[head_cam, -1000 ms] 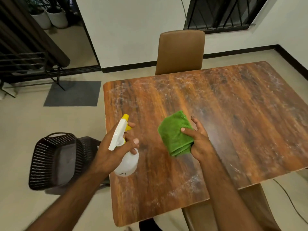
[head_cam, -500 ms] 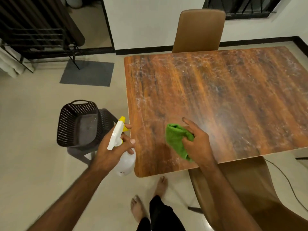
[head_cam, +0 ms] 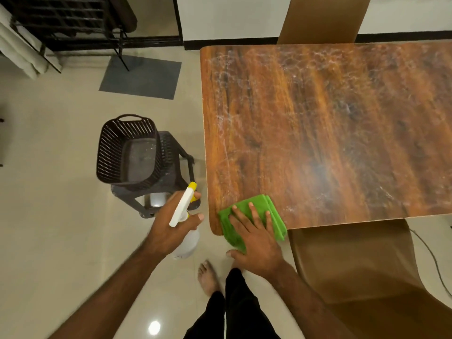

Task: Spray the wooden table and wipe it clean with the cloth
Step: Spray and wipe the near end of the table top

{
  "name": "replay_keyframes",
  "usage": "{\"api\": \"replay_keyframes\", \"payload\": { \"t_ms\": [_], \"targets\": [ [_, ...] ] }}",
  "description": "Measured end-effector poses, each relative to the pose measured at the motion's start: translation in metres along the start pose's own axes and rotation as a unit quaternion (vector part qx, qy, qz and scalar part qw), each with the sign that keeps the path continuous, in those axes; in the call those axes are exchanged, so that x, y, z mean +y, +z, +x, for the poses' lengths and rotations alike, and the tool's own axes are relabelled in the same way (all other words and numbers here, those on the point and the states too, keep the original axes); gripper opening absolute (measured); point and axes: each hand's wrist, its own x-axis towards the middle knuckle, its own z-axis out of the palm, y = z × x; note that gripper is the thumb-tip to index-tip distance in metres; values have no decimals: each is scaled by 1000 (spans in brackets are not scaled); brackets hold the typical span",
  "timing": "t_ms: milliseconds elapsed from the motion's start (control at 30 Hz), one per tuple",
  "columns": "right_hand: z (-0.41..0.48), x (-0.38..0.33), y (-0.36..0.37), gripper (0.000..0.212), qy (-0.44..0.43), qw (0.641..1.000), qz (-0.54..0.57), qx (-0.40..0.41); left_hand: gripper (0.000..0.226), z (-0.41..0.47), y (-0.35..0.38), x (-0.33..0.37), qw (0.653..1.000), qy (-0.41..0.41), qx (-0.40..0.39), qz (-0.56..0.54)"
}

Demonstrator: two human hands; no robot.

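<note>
Two hands are in view. We find the left hand (head_cam: 171, 231) held over the floor, just beside the near left corner of the wooden surface (head_cam: 330, 130). Its grip is wrapped round the neck of a white spray bottle (head_cam: 185, 245). The yellow nozzle points forward and the bottle's body hangs below the palm.

We find the right hand (head_cam: 256, 243) laid flat on a folded green cloth (head_cam: 277, 225), grip spread, fingers straight and pressing the cloth down. The thumb lies off the cloth, past the near edge. The cloth sits at the near left corner of the surface, its near part overhanging the edge.

We note whitish streaks and smears across much of the wood, densest toward the far left. One brown chair (head_cam: 354, 260) stands at the near edge, to the right of the cloth; a second brown chair (head_cam: 322, 18) stands at the far edge.

On the floor to the left, a dark perforated basket (head_cam: 115, 152) rests on a dark stool (head_cam: 172, 152), apart from the surface. A grey mat (head_cam: 141, 77) lies farther off. A bare foot (head_cam: 208, 277) shows below the hands.
</note>
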Motion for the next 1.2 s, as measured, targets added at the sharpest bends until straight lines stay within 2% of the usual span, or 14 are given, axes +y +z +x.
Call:
{"api": "replay_keyframes", "payload": {
  "t_ms": [67, 167, 333, 467, 533, 600, 667, 700, 767, 800, 833, 867, 967, 1200],
  "targets": [
    [1, 1, 8, 104, -15, 998, -56, -10, 44, -5, -2, -9, 999, 1, -13, 30],
    [3, 3, 20, 102, -7, 995, -93, 19, 52, -12, -3, -18, 998, -12, -20, 60],
    [9, 5, 20, 97, -8, 995, -83, 50, 44, -19, -2, -32, 996, -35, -34, 78],
    [1, 20, 6, 88, -84, 995, -56, 15, 49, -22, -3, -40, 995, -32, -49, 76],
    [0, 29, -7, 74, -88, 994, 3, 62, 51, -22, -1, -45, 994, -39, -57, 90],
    [-3, 34, -21, 69, -37, 978, 115, 172, 50, -23, 3, -48, 991, -49, -62, 108],
    [-7, 35, -40, 64, 78, 919, 297, 248, 50, -24, 7, -52, 989, -55, -70, 116],
    [-10, 35, -50, 59, 152, 851, 421, 273, 50, -24, 9, -53, 989, -59, -74, 117],
    [-14, 40, -61, 42, 252, 653, 646, 304, 45, -24, 11, -57, 987, -64, -81, 119],
    [-17, 45, -62, 31, 273, 569, 714, 304, 42, -25, 12, -58, 986, -67, -85, 123],
    [-20, 49, -63, 25, 285, 517, 751, 294, 40, -25, 14, -59, 985, -71, -89, 128],
    [-23, 51, -64, 25, 292, 495, 767, 285, 37, -24, 15, -61, 984, -75, -92, 135],
    [-30, 54, -63, 33, 300, 516, 753, 279, 32, -22, 16, -65, 979, -96, -98, 153],
    [-26, 44, -74, 49, 251, 732, 571, 272, 35, -16, 13, -56, 989, -117, -25, 83]
  ]
}}
